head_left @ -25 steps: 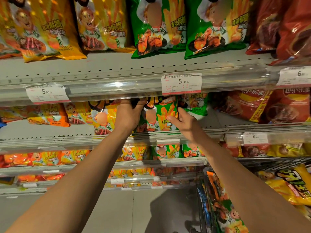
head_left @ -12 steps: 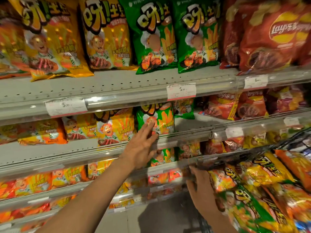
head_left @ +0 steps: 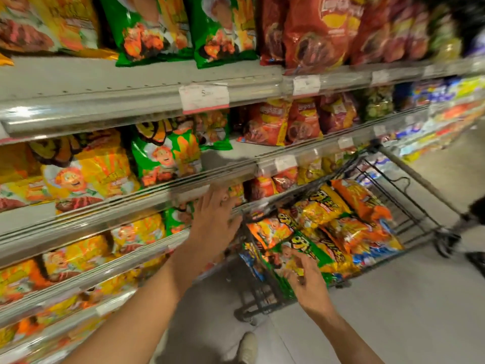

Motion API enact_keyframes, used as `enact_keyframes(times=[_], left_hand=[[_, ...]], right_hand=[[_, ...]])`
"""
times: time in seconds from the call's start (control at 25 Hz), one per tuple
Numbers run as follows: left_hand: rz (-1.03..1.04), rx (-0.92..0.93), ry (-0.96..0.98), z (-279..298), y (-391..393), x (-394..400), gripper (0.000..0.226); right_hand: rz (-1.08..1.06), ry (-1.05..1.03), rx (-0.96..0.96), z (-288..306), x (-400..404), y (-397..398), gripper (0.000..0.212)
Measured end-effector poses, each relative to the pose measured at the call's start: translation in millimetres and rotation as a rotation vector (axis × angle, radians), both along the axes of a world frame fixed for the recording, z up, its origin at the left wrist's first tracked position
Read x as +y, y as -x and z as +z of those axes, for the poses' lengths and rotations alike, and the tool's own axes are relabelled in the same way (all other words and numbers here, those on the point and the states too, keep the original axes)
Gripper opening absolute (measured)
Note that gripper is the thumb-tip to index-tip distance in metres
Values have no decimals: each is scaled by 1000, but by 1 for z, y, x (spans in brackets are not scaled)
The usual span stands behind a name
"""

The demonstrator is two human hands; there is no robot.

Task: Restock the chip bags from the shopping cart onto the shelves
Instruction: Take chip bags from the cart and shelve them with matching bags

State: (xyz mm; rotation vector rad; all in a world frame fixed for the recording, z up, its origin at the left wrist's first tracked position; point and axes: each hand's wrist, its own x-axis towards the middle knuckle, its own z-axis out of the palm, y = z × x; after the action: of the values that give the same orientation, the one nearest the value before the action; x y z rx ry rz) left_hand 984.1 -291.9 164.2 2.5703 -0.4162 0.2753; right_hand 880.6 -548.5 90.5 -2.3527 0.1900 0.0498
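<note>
Swung rightward since half a second back, bringing far more of the shopping cart (head_left: 409, 206) into sight. Left hand (head_left: 214, 219) dropped from the green chip bag (head_left: 165, 153) standing on the middle shelf (head_left: 225, 151) down to that shelf's front rail, fingers spread and flat, gripping nothing; bag now up and left of the fingertips, well apart. Right hand (head_left: 307, 278) lowered over the cart's near corner, fingers loosely curled and apart above a green bag in the cart (head_left: 309, 249); touching or just short of it, cannot tell, smeared by motion. Beyond those fingers, a heap of orange and yellow bags (head_left: 349, 214) filling the basket, lower layers hidden. Price tag (head_left: 204, 98) above the left fingers, print too blurred to read. Top-shelf bags cut off by the upper edge. Right side of the aisle streaked, packets there indistinct. Below and between the forearms, one pale shoe (head_left: 248, 348) on the floor, cut off by the frame's edge.
</note>
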Motion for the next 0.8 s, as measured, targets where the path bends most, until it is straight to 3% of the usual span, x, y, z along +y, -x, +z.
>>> enact_keyframes(times=[0.2,0.44,0.64,0.8], left_hand=[[-174,230,7,-42,-11,-51,41],[-175,429,-45,-89,-57,-124,43],[-163,614,-84,-106,-125,-231,39],[-170,701,-148,-114,-181,-307,53]], right_hand=[[-86,-36,135,-21,-50,3,52],[-115,-80,233,-68,-135,-32,52],[-241,-142,254,-86,-239,-86,52],[-378,-219,208,-89,-314,-125,50]])
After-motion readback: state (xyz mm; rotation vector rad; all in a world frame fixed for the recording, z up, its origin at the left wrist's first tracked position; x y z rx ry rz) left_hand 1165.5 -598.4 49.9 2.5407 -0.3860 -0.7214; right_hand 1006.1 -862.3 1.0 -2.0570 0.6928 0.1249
